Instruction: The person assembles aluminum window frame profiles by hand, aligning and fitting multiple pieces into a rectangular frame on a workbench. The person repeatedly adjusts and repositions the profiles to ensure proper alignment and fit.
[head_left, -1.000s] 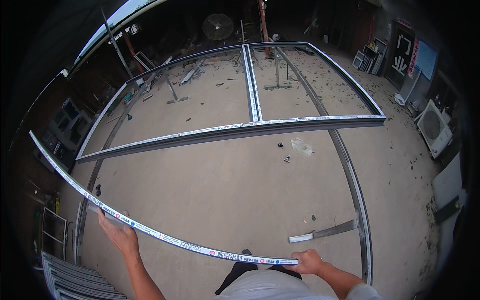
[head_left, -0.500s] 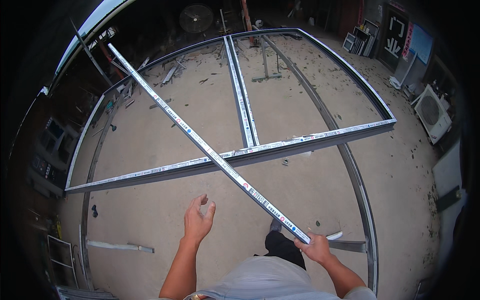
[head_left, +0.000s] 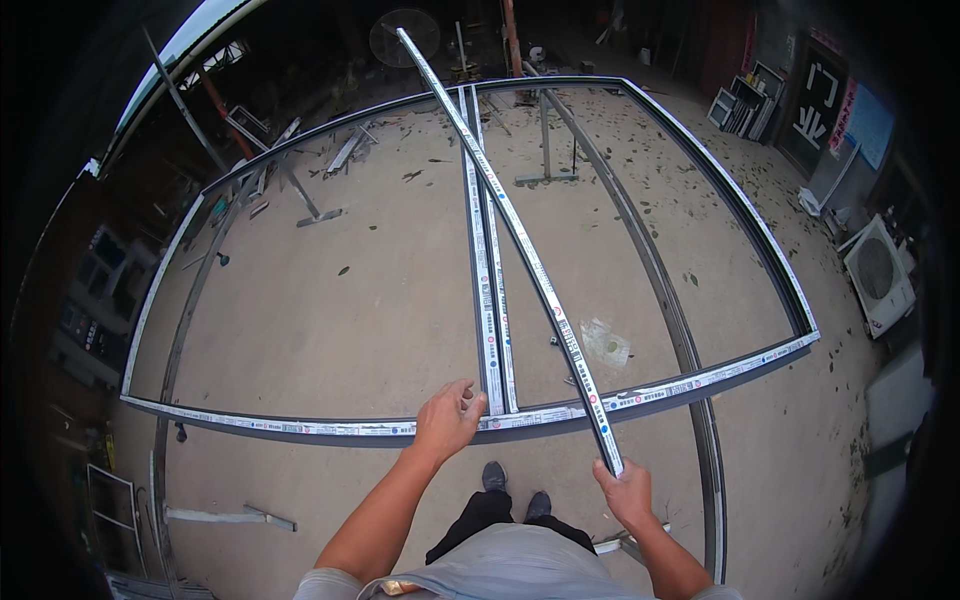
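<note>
A long, thin metal profile (head_left: pixel 540 275) with a film-covered face slants across a large window frame (head_left: pixel 690 388). My right hand (head_left: pixel 626 494) is closed around its near end, just in front of the frame's near rail. The far end rises toward the back, past the far rail. My left hand (head_left: pixel 450 420) is over the near rail, beside the foot of the double upright bar (head_left: pixel 492 330) in the frame's middle. Its fingers are bent and slightly apart, with nothing seen between them; whether they touch the rail I cannot tell.
Dark metal support rails (head_left: pixel 655 255) run under the frame. A piece of clear plastic (head_left: pixel 606 343) lies on the floor, with scattered leaves. At right stands an outdoor air-conditioner unit (head_left: pixel 880 275); small frames (head_left: pixel 745 105) lean behind it. A fan (head_left: pixel 385 40) stands at the back.
The profile has swung so its far end moved right and back. My left hand has moved forward to the near rail. The view has come closer to the frame.
</note>
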